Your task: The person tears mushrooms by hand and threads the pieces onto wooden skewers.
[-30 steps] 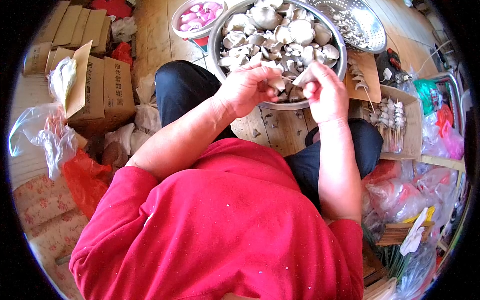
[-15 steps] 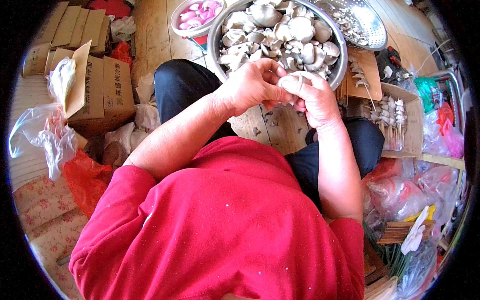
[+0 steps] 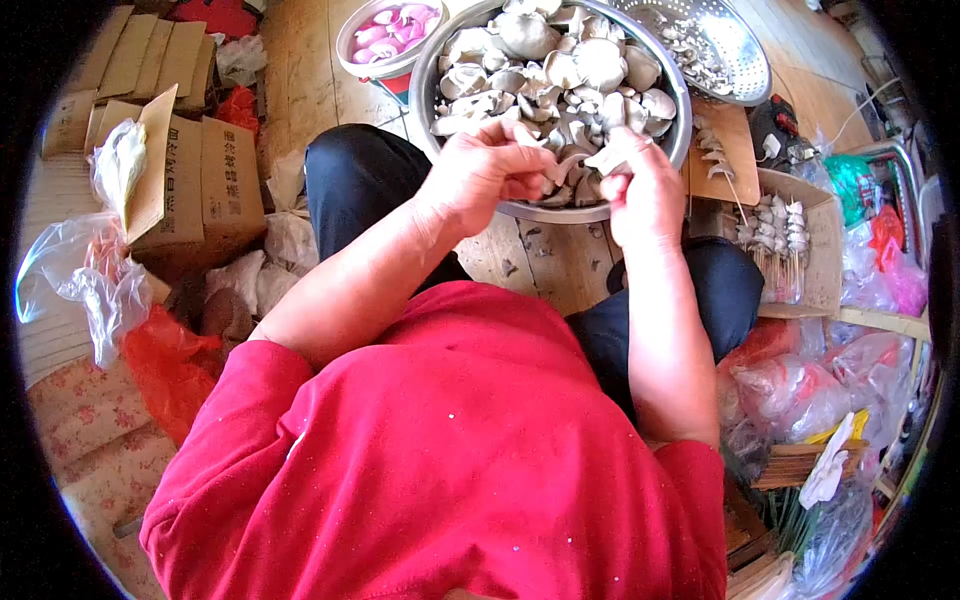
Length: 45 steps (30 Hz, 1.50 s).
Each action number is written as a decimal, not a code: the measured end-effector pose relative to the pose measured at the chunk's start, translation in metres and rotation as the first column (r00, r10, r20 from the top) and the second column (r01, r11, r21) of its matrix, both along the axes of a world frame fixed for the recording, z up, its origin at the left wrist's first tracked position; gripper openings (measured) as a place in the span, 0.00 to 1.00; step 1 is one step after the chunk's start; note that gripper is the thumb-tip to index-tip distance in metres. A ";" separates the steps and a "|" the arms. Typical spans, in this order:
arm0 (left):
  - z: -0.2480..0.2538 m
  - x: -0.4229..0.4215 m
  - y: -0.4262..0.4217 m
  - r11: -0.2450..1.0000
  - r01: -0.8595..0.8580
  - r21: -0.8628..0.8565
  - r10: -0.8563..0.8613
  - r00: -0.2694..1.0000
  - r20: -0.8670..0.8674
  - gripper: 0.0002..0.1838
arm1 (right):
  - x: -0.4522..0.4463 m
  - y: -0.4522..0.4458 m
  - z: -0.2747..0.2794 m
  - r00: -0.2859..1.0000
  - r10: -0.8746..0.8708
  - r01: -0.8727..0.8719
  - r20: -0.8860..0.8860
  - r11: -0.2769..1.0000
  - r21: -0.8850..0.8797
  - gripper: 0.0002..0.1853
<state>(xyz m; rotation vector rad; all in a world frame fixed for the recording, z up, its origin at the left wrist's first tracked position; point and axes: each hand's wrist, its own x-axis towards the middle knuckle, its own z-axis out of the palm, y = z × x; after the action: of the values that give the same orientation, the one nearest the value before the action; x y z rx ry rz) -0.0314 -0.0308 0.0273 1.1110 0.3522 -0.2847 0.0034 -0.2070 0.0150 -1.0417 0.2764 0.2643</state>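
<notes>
A large steel bowl (image 3: pixel 684 130) full of grey-white mushrooms (image 3: pixel 600 65) sits in front of me. Over its near edge, my left hand (image 3: pixel 492 172) pinches a small pale piece of mushroom, mostly covered by the fingers. My right hand (image 3: pixel 645 185) is closed on another mushroom piece (image 3: pixel 612 157), whose pale end sticks out to the left. The two hands are apart, with mushrooms showing between them. Bowl and hands are close together, the fingertips above the mushrooms near the rim.
A tub of pink onion pieces (image 3: pixel 390 35) is left of the bowl. Behind right is a colander (image 3: pixel 735 60); near it lie a wooden board (image 3: pixel 735 140) and a box of skewers (image 3: pixel 820 240). Cardboard boxes (image 3: pixel 232 180) stand left, plastic bags (image 3: pixel 790 390) right.
Half a second ago my hands were together over the bowl's near rim. They have since moved apart, and a mushroom piece now shows in my right hand.
</notes>
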 end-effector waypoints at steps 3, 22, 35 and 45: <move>-0.004 0.009 0.015 0.985 -0.051 0.162 0.032 0.993 0.118 0.07 | 0.008 0.000 -0.004 0.996 0.073 -0.064 0.057 0.987 -0.146 0.09; -0.010 0.003 0.025 0.982 0.055 0.179 -0.080 0.987 0.140 0.09 | 0.058 -0.004 -0.032 0.831 0.382 0.389 0.405 0.123 -0.913 0.09; 0.010 0.009 0.006 0.961 0.143 0.237 -0.171 0.980 0.103 0.10 | 0.017 -0.003 -0.001 0.898 0.434 -0.432 0.066 0.901 -0.050 0.09; 0.001 0.016 0.018 0.988 0.031 0.149 -0.042 0.997 0.071 0.06 | 0.046 -0.022 -0.008 0.967 0.156 0.049 0.203 0.666 -0.744 0.15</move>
<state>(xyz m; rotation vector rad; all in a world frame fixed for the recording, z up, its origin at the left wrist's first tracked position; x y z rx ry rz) -0.0157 -0.0131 0.0282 1.2713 0.2913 -0.2523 0.0495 -0.2287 0.0070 -1.9009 0.1126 0.0535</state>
